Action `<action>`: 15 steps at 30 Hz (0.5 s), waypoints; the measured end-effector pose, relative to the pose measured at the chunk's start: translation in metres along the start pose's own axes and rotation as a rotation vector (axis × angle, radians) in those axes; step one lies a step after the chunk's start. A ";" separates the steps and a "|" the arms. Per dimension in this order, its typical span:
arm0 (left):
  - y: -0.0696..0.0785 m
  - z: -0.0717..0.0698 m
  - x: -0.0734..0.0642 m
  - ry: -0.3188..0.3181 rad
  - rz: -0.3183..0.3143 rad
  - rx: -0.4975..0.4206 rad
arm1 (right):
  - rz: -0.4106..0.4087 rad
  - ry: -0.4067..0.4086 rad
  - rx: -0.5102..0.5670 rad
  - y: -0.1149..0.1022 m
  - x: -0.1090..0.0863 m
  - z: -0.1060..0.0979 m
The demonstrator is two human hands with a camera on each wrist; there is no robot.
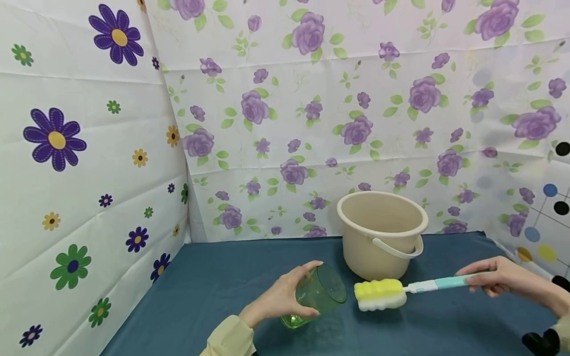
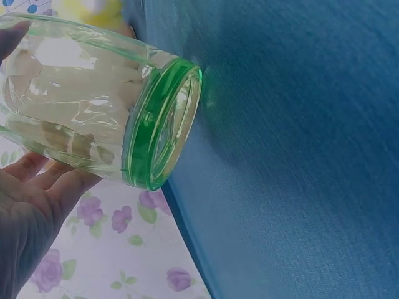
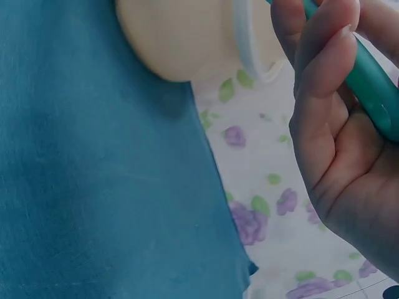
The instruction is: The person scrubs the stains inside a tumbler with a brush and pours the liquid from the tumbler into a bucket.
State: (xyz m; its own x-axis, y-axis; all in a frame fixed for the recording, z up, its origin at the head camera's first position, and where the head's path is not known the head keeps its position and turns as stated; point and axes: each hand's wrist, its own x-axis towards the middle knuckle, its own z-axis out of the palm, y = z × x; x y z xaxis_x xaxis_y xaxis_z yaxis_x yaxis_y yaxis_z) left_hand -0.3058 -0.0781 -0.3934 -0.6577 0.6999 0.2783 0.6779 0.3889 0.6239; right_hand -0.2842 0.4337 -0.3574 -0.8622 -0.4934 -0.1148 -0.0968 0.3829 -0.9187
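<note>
My left hand (image 1: 285,295) grips a clear green cup (image 1: 321,289), tilted so its mouth leans to the right toward the brush. In the left wrist view the thick green base of the cup (image 2: 146,124) is just above the blue cloth. My right hand (image 1: 500,278) holds a sponge brush by its teal and white handle (image 1: 451,282). The yellow and white sponge head (image 1: 380,295) is a short way right of the cup's mouth, apart from it. In the right wrist view, fingers (image 3: 327,81) curl round the teal handle (image 3: 374,87); the sponge head is out of that view.
A beige bucket (image 1: 385,252) with a white handle (image 1: 396,249) stands behind the brush, near the back edge of the table. Dark blue cloth (image 1: 213,282) covers the table. Flowered sheets (image 1: 276,123) hang at the back and left.
</note>
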 end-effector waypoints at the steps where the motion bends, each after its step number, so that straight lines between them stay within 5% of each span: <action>1: 0.000 0.000 0.000 -0.001 -0.001 0.001 | 0.008 -0.010 0.007 0.002 0.001 0.000; 10: 0.002 -0.001 0.001 -0.002 0.005 0.000 | 0.087 -0.043 0.016 0.006 0.003 -0.001; 15: 0.002 -0.001 0.001 -0.007 0.001 -0.007 | 0.033 -0.074 -0.076 0.013 0.007 -0.005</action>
State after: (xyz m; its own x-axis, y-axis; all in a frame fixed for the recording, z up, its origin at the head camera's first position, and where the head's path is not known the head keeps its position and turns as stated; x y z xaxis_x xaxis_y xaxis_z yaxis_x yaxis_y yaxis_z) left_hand -0.3056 -0.0778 -0.3912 -0.6547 0.7046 0.2736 0.6763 0.3844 0.6284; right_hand -0.2940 0.4390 -0.3681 -0.8270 -0.5343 -0.1747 -0.1086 0.4567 -0.8829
